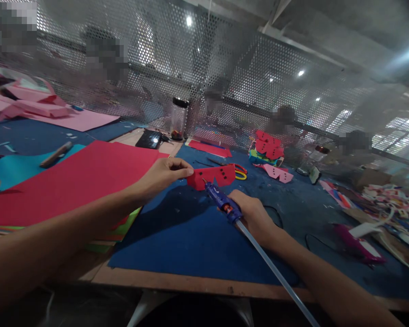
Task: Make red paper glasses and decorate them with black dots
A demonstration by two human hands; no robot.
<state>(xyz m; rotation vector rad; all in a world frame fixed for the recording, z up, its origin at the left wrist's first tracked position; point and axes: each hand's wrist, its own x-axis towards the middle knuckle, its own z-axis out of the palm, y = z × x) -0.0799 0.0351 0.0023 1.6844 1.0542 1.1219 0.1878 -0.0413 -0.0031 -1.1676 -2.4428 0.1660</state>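
Observation:
In my left hand [167, 175] the thumb and fingers pinch the left end of a red paper cutout [226, 177] with small black squares on it. My right hand [254, 211] is wrapped round a blue hot glue gun [221, 200]. Its nozzle points at the lower edge of the cutout's left half; whether it touches the paper I cannot tell. A long clear glue stick [276, 272] runs out of the back of the gun towards me. Just behind the cutout lie scissors [240, 172] with red and yellow handles.
Red paper sheets [88, 177] cover the table's left side. Behind stand a clear jar [179, 118] and a black box [149, 139]. Farther right are stacked red cutouts [269, 146], a pink cutout [277, 173], a purple object [357, 243] and paper scraps [388, 200]. A perforated metal screen [231, 68] closes off the back.

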